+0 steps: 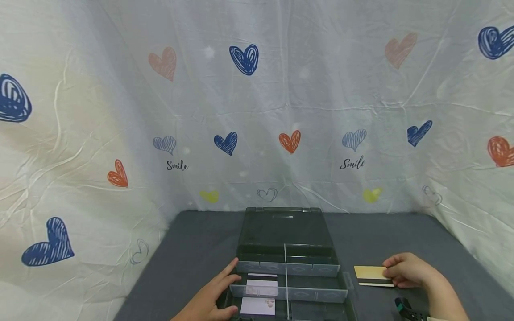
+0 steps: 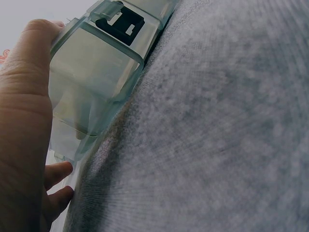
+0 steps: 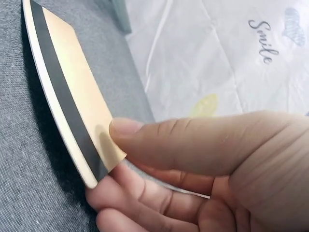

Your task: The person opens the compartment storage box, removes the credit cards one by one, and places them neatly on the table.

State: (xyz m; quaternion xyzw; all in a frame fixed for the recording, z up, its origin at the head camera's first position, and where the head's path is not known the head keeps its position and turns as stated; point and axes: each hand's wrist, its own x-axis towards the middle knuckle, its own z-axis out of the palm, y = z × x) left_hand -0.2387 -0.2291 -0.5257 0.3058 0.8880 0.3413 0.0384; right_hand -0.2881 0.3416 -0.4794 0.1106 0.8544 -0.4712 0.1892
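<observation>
My right hand (image 1: 411, 271) pinches a gold card (image 1: 371, 272) with a black stripe by its right end, thumb on top and fingers underneath. In the right wrist view the gold card (image 3: 72, 87) casts a dark shadow on the cloth. To its left stands a translucent dark plastic box (image 1: 317, 295) split into compartments, its lid (image 1: 287, 227) leaning back. White cards (image 1: 258, 306) lie in the left column of compartments. My left hand (image 1: 213, 294) rests at the box's left side, fingers extended and spread. The left wrist view shows its thumb along the box wall (image 2: 91, 67).
A grey cloth (image 1: 196, 240) covers the table. Behind and at the sides hangs a white curtain (image 1: 257, 98) printed with hearts. A black strap (image 1: 407, 309) is around the right wrist. A black latch (image 2: 123, 24) sits on the box's front.
</observation>
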